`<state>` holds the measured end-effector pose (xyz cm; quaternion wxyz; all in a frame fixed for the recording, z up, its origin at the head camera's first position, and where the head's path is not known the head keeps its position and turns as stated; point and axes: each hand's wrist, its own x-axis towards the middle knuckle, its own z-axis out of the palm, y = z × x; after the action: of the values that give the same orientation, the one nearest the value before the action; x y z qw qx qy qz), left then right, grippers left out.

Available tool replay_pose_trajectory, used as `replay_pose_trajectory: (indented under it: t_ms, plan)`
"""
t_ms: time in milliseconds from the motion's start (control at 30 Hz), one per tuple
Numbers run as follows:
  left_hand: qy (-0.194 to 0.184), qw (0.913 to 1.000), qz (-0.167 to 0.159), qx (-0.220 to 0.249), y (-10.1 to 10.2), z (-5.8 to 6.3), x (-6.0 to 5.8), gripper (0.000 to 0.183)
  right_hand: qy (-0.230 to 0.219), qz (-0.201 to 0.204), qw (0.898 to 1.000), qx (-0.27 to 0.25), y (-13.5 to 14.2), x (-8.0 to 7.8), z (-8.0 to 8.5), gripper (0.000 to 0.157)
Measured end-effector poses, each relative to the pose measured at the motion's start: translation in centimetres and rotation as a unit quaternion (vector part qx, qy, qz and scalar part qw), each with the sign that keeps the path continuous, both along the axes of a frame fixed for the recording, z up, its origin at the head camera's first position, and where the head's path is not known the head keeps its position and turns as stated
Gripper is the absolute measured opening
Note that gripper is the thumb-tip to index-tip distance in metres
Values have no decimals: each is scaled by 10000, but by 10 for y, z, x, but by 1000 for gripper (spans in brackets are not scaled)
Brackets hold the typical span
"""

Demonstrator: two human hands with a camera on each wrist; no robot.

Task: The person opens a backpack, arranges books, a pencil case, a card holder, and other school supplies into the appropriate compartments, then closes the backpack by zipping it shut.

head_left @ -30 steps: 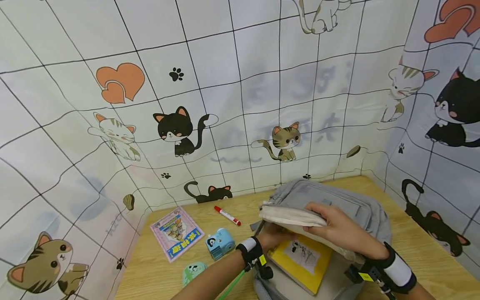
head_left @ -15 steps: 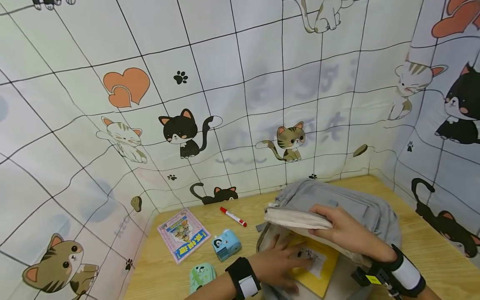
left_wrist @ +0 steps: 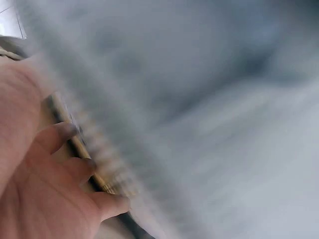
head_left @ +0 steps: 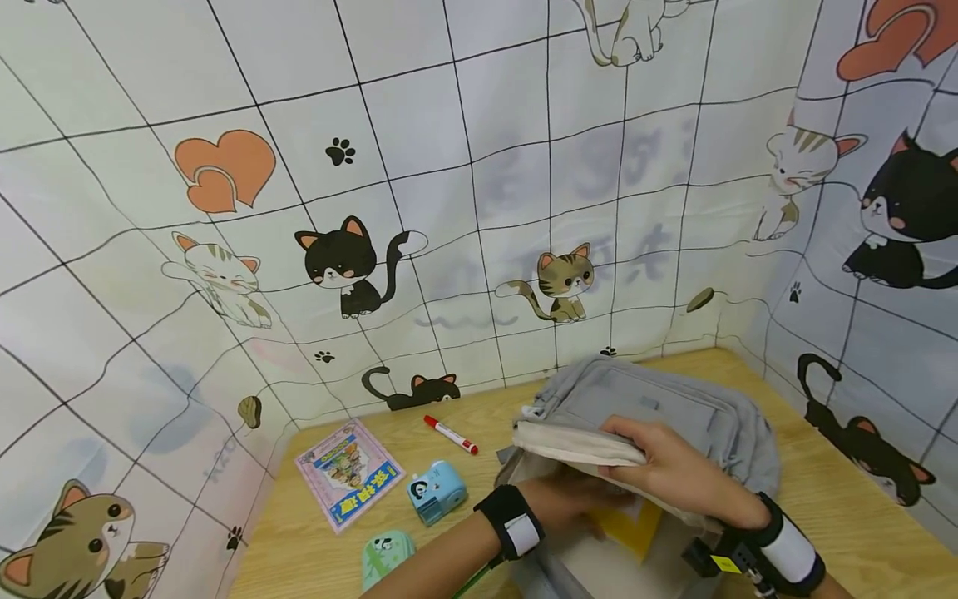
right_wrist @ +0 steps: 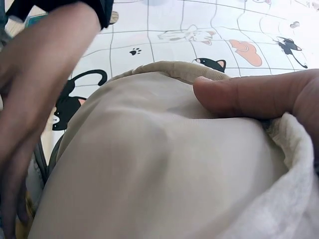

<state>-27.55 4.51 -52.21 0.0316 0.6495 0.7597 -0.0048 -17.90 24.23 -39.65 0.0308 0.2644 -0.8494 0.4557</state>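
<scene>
A grey backpack [head_left: 609,395] with a cream lining lies on the table, its front panel raised. My right hand [head_left: 669,470] grips the edge of this backpack panel, thumb on the lining in the right wrist view. Inside the opening, my left hand [head_left: 576,497] reaches under the panel and over a yellow notebook [head_left: 638,532]. Much of the notebook is hidden by the hand and the panel. In the left wrist view the fingertips [left_wrist: 85,165] touch the edge of what looks like the notebook; the view is partly blurred by grey cloth.
Left of the backpack are a pink picture booklet [head_left: 349,474], a red-and-white marker [head_left: 451,434], a blue panda pencil sharpener [head_left: 437,492] and a green panda case [head_left: 387,556] on the wooden table [head_left: 299,549]. A cat-print curtain [head_left: 419,208] surrounds the table.
My left hand was spread over the notebook half a second ago and now sits deeper in the backpack. Less of the yellow notebook shows. My right hand keeps its grip on the panel.
</scene>
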Motion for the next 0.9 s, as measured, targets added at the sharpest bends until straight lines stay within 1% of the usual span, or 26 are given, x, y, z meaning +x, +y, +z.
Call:
replay_pose_trajectory:
  t_ms: [67, 100, 200, 267, 300, 333, 400, 433, 467, 533, 567, 600, 633, 700, 767, 800, 833, 867, 900]
  plan:
    - [-219, 9996, 198, -22, 7, -2, -8, 70, -40, 20, 10000, 7, -3, 0, -1, 19]
    - [-301, 9988, 376, -45, 10, 0, -10, 68, -59, 38, 10000, 9, -5, 0, -1, 19]
    - [-378, 9942, 1007, -89, 17, 7, -13, 61, 37, 123, 9999, 32, -8, -1, -2, 19]
    - [-447, 9897, 1360, -74, 18, 17, -11, 59, 82, 171, 9998, 13, -11, -2, -3, 19]
    - [-554, 9871, 1501, -39, 18, 23, -9, 58, 92, 190, 9998, 10, -12, -2, -3, 19]
    - [-636, 9853, 1583, -1, 17, 28, -7, 58, 102, 208, 9997, 5, -13, -2, -3, 19]
    - [-959, 9804, 1720, 98, 14, 40, -2, 58, 82, 258, 9996, -7, -15, -2, -2, 19]
    - [-1107, 9779, 1764, 177, 12, 44, 0, 59, 74, 253, 9997, 0, -15, -1, -2, 19]
    - [-1233, 9759, 1778, 272, 10, 46, 1, 59, 60, 257, 9997, 4, -15, -1, -1, 19]
    - [-1288, 9775, 1647, 297, 7, 50, 4, 59, 75, 213, 9997, 18, -15, 0, 0, 19]
    - [-1233, 9797, 1559, 272, 5, 52, 5, 59, 73, 188, 9998, 8, -14, 0, 1, 19]
    - [-1172, 9826, 1424, 203, 1, 54, 6, 58, 50, 146, 9999, 6, -13, 0, 1, 19]
    - [-1044, 9870, 1216, 140, -3, 55, 7, 57, 39, 123, 9999, -9, -11, 1, 1, 19]
    - [-1061, 9906, 865, -44, -16, 63, 12, 49, -44, 98, 9999, -33, -7, 2, 0, 19]
    - [-1452, 9872, 665, -31, -36, 74, 18, 43, -132, 67, 9999, -22, -2, 5, -2, 19]
    - [-1796, 9813, 686, 60, -49, 81, 21, 40, -169, 56, 9998, 1, 0, 6, -2, 19]
    - [-2163, 9727, 805, 251, -64, 89, 23, 38, -191, 33, 9998, 17, 3, 8, -3, 19]
    - [-2596, 9587, 1043, 507, -81, 98, 25, 37, -200, 1, 9998, 48, 5, 10, -3, 19]
    - [-2898, 9441, 1337, 823, -99, 107, 25, 36, -208, -26, 9998, 60, 7, 11, -3, 19]
